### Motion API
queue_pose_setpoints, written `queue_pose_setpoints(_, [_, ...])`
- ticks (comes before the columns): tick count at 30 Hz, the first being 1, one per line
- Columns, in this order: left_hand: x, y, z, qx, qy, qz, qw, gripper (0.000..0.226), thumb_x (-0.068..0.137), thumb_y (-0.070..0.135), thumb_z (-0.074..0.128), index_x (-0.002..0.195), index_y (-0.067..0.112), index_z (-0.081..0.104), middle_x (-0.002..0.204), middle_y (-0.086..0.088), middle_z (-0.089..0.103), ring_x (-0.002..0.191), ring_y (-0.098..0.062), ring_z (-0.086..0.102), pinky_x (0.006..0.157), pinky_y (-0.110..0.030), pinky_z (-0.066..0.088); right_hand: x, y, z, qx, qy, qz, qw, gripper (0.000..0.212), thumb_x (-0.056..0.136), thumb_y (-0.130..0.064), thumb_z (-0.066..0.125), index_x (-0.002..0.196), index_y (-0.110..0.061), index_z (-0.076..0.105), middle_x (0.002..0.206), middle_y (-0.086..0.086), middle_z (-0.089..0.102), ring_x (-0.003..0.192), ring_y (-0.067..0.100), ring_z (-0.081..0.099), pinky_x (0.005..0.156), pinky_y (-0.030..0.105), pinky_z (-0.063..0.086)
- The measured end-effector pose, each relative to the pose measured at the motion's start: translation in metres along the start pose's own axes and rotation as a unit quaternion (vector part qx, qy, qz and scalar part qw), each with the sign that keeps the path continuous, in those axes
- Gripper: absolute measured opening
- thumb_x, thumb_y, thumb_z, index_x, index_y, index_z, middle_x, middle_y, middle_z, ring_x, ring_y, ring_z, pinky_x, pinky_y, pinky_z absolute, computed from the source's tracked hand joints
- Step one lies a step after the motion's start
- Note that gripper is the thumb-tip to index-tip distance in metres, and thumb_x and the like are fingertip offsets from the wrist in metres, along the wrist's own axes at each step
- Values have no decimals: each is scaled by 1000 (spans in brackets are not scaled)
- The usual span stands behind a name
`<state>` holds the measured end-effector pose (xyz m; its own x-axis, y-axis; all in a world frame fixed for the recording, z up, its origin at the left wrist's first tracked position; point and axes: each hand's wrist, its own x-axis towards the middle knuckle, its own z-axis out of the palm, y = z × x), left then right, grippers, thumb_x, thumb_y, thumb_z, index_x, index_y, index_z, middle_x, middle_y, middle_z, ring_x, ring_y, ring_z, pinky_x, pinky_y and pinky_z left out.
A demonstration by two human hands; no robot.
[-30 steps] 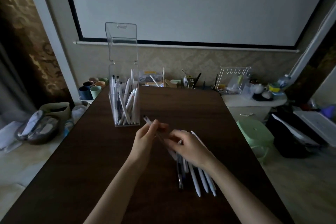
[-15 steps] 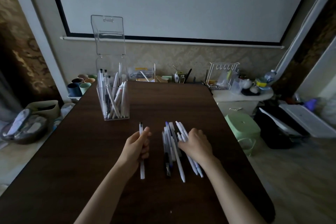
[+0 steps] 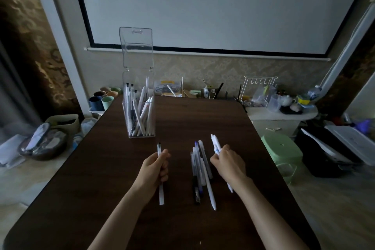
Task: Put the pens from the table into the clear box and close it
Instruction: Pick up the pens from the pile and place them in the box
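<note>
A tall clear box (image 3: 139,119) stands on the dark table (image 3: 101,178), its hinged lid (image 3: 136,46) upright and several pens standing inside. My left hand (image 3: 155,166) grips one white pen (image 3: 161,193) with a black tip pointing away from me. Several pens (image 3: 199,170) lie in a loose bunch on the table between my hands. My right hand (image 3: 229,163) closes on a couple of white pens (image 3: 215,143) at the right side of the bunch, lifted slightly off the others.
Coloured cups (image 3: 102,99) sit past the table's far left corner. A green stool (image 3: 282,152) stands right of the table. A white side cabinet (image 3: 280,115) with a wire rack and clutter is at the back right. Small items line the table's far edge.
My hands have drawn apart. The left hand took one white pen to the left, and the right hand moved to the right side of the bunch and closed on a couple of pens.
</note>
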<state>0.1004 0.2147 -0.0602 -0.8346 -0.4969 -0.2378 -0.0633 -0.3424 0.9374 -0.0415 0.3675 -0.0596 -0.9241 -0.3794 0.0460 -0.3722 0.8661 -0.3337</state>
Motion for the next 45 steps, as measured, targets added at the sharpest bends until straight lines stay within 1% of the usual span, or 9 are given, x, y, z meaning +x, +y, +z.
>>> queue_pose_setpoints(10, [0,11,-9,-15,7,14,1000,20,93,26,49,85,8,56,58,2,38,40,-4,35,35,-17,30,8,-2,-7,390,-103,-12,915,23,92,-31,51,81,-12,49,67,0,43,58,10,44,52,24,40])
queue_pose_setpoints(20, [6,33,-25,-66,12,57,996,24,96,18,40,86,6,58,63,-1,41,45,-6,38,41,-19,35,12,-37,-18,527,-122,-12,841,20,95,-30,45,91,-11,47,57,1,46,35,8,38,35,21,29])
queue_pose_setpoints(24, [1,59,-27,27,32,136,990,27,96,22,39,92,13,64,85,-3,58,75,-12,55,69,-25,43,17,-68,-33,593,-83,-52,799,32,99,-33,31,98,-6,47,50,4,57,40,17,59,38,22,45])
queue_pose_setpoints(26, [3,80,-31,113,53,186,975,26,96,24,38,98,15,62,97,-2,60,89,-12,56,79,-28,46,25,-89,-41,572,-46,-85,815,41,100,-33,27,98,1,51,48,4,62,40,12,58,40,20,47])
queue_pose_setpoints(31, [34,149,-44,184,115,324,921,18,93,12,48,78,15,57,61,-1,50,46,-1,48,45,-12,40,44,-146,-60,592,32,-138,794,26,101,-30,26,93,-11,43,52,5,50,33,5,46,36,18,42])
queue_pose_setpoints(35, [65,189,-55,303,207,376,851,19,89,15,57,69,15,57,62,0,59,49,-2,54,44,-7,40,65,-178,-67,592,105,-166,782,22,99,-23,32,90,-7,42,63,1,46,47,3,50,43,11,42])
queue_pose_setpoints(40, [87,195,-62,438,201,326,814,29,88,20,58,60,15,54,55,0,52,51,-14,49,48,-13,41,92,-205,-78,562,213,-148,785,21,99,-23,34,95,-5,42,64,2,48,43,-7,52,40,7,38])
queue_pose_setpoints(42, [98,185,-69,510,167,266,801,24,86,21,61,70,2,61,64,-9,56,60,-23,53,63,-36,51,101,-216,-80,567,237,-140,776,19,98,-25,35,93,-7,40,68,5,51,44,-6,52,41,9,39])
queue_pose_setpoints(45, [100,166,-76,504,160,234,816,27,82,23,67,99,4,59,71,-1,56,63,-16,52,60,-30,47,110,-231,-74,577,257,-151,761,16,98,-24,38,90,-10,38,64,-1,50,44,1,52,46,22,46])
